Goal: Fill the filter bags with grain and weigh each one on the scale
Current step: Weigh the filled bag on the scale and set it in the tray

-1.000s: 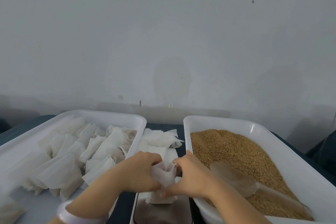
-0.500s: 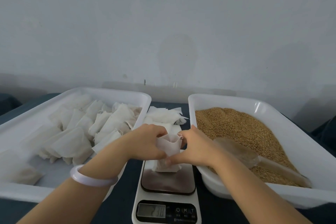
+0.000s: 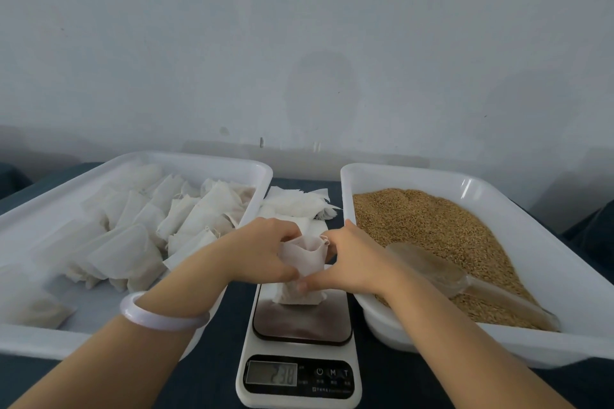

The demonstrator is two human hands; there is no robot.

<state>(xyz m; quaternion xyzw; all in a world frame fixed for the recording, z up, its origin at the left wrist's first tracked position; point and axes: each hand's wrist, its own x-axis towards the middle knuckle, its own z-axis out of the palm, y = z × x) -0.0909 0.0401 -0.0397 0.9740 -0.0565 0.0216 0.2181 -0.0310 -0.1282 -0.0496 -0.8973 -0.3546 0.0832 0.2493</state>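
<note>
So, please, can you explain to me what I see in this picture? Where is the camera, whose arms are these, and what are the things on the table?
No machine here: a person wears the camera on the head, so it looks down at their own arms. The left hand and right hand both pinch the top of a small filter bag, which stands on a kitchen scale. The left tray holds many white bags; the right tray holds grain and a scoop. Some flat bags lie between the trays.
</note>
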